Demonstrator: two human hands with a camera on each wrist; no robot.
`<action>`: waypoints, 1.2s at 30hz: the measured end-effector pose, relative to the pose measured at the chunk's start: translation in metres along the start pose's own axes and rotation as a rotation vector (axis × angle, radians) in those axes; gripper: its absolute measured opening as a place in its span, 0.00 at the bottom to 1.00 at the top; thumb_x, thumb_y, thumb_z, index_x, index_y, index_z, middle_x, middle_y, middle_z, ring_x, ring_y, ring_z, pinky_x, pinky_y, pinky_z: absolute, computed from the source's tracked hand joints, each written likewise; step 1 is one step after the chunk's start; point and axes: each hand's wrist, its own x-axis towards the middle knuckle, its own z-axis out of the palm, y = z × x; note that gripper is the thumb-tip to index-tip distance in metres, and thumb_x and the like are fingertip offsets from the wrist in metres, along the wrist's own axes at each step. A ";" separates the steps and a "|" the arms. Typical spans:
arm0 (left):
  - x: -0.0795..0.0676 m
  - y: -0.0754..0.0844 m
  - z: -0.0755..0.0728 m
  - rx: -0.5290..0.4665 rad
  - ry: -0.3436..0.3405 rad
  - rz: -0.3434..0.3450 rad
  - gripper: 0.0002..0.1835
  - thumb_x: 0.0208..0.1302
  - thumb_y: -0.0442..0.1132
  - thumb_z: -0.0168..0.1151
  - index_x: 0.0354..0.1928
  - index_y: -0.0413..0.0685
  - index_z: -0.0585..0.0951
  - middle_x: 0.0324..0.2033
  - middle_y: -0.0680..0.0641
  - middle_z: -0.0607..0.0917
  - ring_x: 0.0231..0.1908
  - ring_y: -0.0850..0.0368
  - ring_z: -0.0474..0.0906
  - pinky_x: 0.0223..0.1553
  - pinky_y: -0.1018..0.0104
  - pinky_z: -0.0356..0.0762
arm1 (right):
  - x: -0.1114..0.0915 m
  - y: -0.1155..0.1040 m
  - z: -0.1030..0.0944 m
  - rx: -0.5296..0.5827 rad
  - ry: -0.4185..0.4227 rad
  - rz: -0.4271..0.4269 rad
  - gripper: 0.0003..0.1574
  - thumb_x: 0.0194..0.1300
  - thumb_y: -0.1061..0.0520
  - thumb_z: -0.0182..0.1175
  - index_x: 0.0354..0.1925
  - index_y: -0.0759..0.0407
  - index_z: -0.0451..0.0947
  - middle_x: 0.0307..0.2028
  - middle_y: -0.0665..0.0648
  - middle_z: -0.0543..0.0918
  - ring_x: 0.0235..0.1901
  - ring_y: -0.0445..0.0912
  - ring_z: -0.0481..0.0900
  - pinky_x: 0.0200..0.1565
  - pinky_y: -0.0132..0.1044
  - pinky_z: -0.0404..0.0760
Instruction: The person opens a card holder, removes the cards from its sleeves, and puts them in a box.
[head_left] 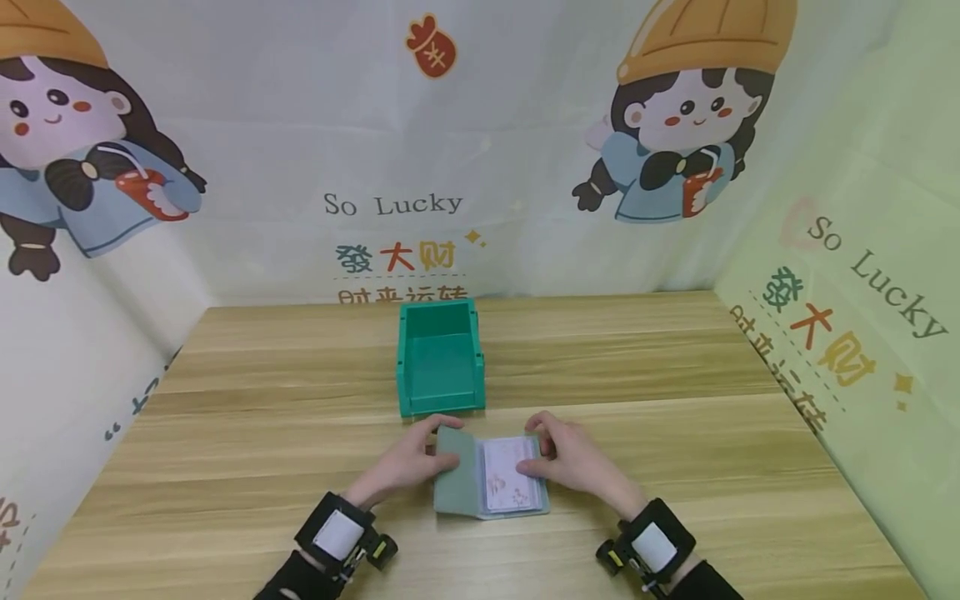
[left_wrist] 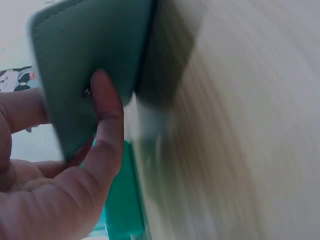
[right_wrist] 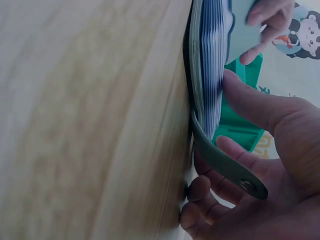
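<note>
Head view, near edge first: we record two black sleeves (head_left: 300,579) and, at each wrist, a black wrist unit (head_left: 337,533) with a white square face; beyond them, both bare hands meet at one card booklet (head_left: 495,477), which lies unfolded on the wooden table (head_left: 262,417), its cover leaf (head_left: 457,493) to the left and its page stack (head_left: 508,475), topped by a pale printed sheet, to the right.

We find the left hand (head_left: 420,457) pinching the grey-green cover leaf between thumb and fingers; by the left wrist view this leaf appears tilted up off the table, with a small metal stud (left_wrist: 87,93) beside a fingertip; we find the right hand (head_left: 570,457) with its thumb against the edge of the pages and its other fingers curled at the booklet's right side; by the right wrist view a strap (right_wrist: 227,167) with a round snap (right_wrist: 247,185) projects in front of those fingers.

Just past the booklet we note a green bin (head_left: 441,358) on the table; farthest off, a pale backdrop (head_left: 525,150) bears cartoon figures (head_left: 686,117) and "So Lucky" lettering (head_left: 392,205).
</note>
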 end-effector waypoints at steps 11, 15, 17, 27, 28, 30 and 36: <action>-0.001 -0.002 0.009 0.397 0.200 0.003 0.20 0.57 0.30 0.72 0.52 0.40 0.80 0.50 0.40 0.80 0.51 0.46 0.75 0.54 0.46 0.76 | 0.005 0.000 -0.002 0.039 -0.069 -0.035 0.30 0.62 0.54 0.70 0.61 0.60 0.79 0.36 0.52 0.74 0.36 0.44 0.66 0.36 0.30 0.64; -0.002 0.004 0.015 0.537 0.229 0.072 0.16 0.55 0.29 0.72 0.47 0.42 0.83 0.47 0.41 0.79 0.52 0.43 0.73 0.56 0.44 0.75 | 0.006 0.000 -0.003 0.045 -0.072 -0.033 0.31 0.61 0.52 0.71 0.61 0.60 0.79 0.37 0.53 0.74 0.36 0.44 0.67 0.36 0.29 0.65; -0.001 0.006 0.018 0.560 0.210 0.113 0.14 0.54 0.26 0.70 0.44 0.40 0.84 0.45 0.42 0.81 0.48 0.45 0.75 0.52 0.48 0.77 | 0.007 0.000 -0.002 0.046 -0.073 -0.033 0.31 0.60 0.52 0.72 0.60 0.60 0.80 0.37 0.53 0.75 0.36 0.44 0.68 0.36 0.29 0.65; 0.015 0.013 0.031 0.229 0.086 0.010 0.10 0.65 0.35 0.65 0.42 0.35 0.86 0.26 0.48 0.86 0.25 0.61 0.78 0.28 0.70 0.74 | 0.009 0.000 0.001 0.054 -0.074 -0.023 0.30 0.60 0.52 0.72 0.58 0.61 0.80 0.36 0.53 0.75 0.37 0.44 0.68 0.37 0.31 0.66; 0.016 0.012 0.031 0.201 0.090 -0.012 0.09 0.65 0.36 0.65 0.41 0.35 0.86 0.25 0.48 0.86 0.24 0.61 0.79 0.27 0.69 0.75 | 0.010 -0.001 0.001 0.057 -0.077 -0.023 0.30 0.59 0.52 0.72 0.57 0.62 0.80 0.36 0.53 0.75 0.37 0.44 0.68 0.36 0.31 0.65; 0.019 0.010 0.032 0.170 0.102 -0.036 0.08 0.64 0.36 0.67 0.38 0.37 0.87 0.23 0.49 0.86 0.22 0.62 0.79 0.26 0.70 0.75 | 0.010 -0.001 0.000 0.059 -0.082 -0.025 0.29 0.59 0.52 0.73 0.56 0.62 0.80 0.34 0.52 0.75 0.36 0.43 0.68 0.36 0.30 0.65; 0.024 0.004 0.032 0.097 0.107 -0.070 0.07 0.64 0.36 0.68 0.36 0.38 0.87 0.22 0.48 0.87 0.21 0.63 0.79 0.25 0.70 0.78 | 0.011 0.000 -0.001 0.043 -0.096 -0.040 0.30 0.59 0.51 0.73 0.57 0.62 0.80 0.32 0.52 0.74 0.34 0.43 0.68 0.35 0.30 0.64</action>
